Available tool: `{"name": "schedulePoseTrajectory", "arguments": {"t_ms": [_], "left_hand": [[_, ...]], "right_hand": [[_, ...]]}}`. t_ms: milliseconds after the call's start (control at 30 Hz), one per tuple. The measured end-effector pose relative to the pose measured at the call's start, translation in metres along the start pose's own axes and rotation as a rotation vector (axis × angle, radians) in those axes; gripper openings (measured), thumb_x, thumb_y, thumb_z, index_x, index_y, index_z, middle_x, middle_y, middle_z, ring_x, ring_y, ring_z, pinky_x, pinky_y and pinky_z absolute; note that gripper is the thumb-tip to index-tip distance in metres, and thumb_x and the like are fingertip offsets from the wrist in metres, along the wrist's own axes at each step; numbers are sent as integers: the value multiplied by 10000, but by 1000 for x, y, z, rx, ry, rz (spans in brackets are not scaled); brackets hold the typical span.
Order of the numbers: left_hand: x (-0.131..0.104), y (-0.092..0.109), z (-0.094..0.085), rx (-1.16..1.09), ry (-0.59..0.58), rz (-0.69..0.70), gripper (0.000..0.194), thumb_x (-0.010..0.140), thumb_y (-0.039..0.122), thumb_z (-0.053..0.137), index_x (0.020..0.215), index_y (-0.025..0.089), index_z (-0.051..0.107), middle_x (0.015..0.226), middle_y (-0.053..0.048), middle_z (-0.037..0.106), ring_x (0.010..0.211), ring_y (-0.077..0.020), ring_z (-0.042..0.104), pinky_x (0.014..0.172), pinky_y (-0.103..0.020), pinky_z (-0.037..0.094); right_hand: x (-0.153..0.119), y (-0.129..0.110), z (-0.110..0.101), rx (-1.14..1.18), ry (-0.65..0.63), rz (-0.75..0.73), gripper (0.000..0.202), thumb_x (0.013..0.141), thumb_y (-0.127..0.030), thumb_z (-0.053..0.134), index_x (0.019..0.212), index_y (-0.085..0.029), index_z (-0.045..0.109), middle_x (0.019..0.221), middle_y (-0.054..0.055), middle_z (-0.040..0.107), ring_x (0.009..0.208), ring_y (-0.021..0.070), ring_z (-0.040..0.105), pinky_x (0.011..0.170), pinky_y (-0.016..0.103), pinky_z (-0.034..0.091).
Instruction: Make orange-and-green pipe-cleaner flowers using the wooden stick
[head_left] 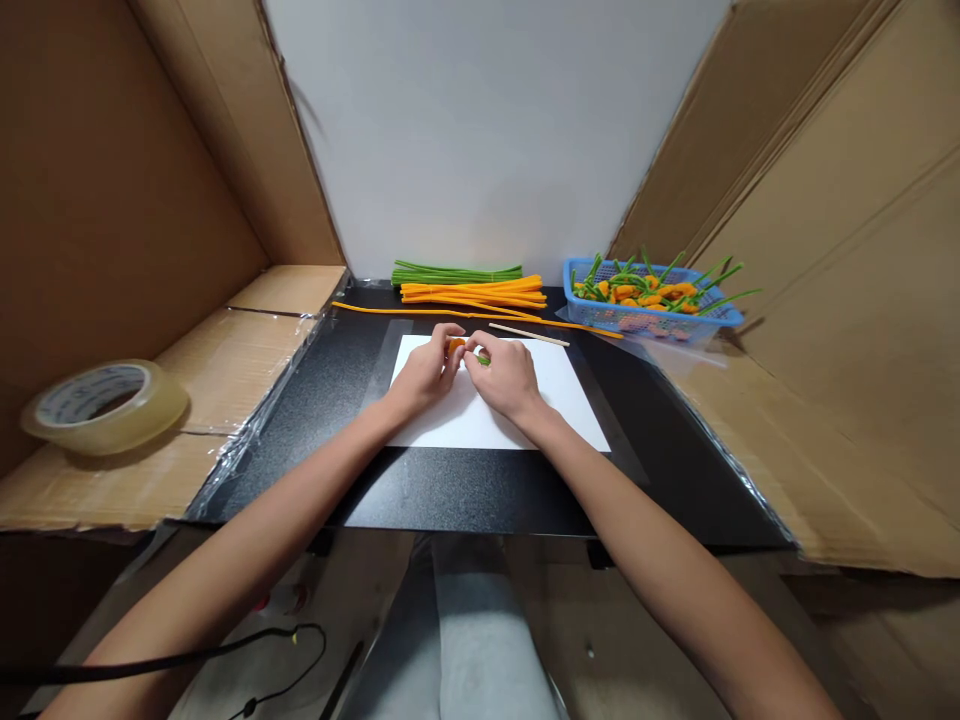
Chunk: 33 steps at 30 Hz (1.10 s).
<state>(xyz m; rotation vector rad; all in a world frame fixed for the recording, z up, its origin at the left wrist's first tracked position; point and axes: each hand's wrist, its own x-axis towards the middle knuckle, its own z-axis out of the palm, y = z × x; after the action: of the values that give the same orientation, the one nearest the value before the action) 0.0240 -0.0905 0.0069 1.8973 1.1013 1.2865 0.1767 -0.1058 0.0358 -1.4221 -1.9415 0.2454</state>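
Observation:
Above the white sheet [450, 428] my two hands meet, fingertips almost touching. My left hand [429, 372] is closed around a small coiled orange pipe cleaner [455, 346], mostly hidden by the fingers. Pinched shut beside it, my right hand [504, 374] has a short bit of green pipe cleaner [484, 361] showing at its fingers. Whether the green and orange pieces are joined cannot be seen. A thin wooden stick [529, 334] lies just beyond my right hand, at the sheet's far edge.
Behind the sheet lie bundles of green pipe cleaners [457, 273] and orange pipe cleaners [472, 294], with long loose orange strands [405, 312]. A blue basket [645, 320] of orange-and-green pieces stands back right. Clear tape [154, 410] sits on cardboard at left; cardboard walls flank the black table [465, 495].

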Motion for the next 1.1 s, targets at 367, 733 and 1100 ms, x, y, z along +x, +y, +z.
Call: {"name": "schedulePoseTrajectory", "arguments": {"t_ms": [367,733,1100], "left_hand": [[-8,9,12,16,149,4,253,850,150,577,1077,219,489,723,12,653,601,-126,565,624,-217,377],[5,-14,-8,22,120,-64,191,843,152,591,1013,211,656,850,-31,675,716,-143,602,666,-222,449],[6,-8,-18,608,48,45,158,891,313,649,856,205,759,985,-63,693,951,-227,570,807,-349,447]], "right_hand": [[-7,-13,7,-226,-29,-11,197,919,-260,490,969,-232,679,754,72,708,678,246,621,621,308,291],[11,21,-12,64,-52,-57,138,873,-285,630,858,-199,737,812,48,742,735,183,634,681,284,384],[21,39,-15,495,53,-49,64,729,-181,721,758,-164,775,700,38,750,624,182,695,626,279,529]]}}
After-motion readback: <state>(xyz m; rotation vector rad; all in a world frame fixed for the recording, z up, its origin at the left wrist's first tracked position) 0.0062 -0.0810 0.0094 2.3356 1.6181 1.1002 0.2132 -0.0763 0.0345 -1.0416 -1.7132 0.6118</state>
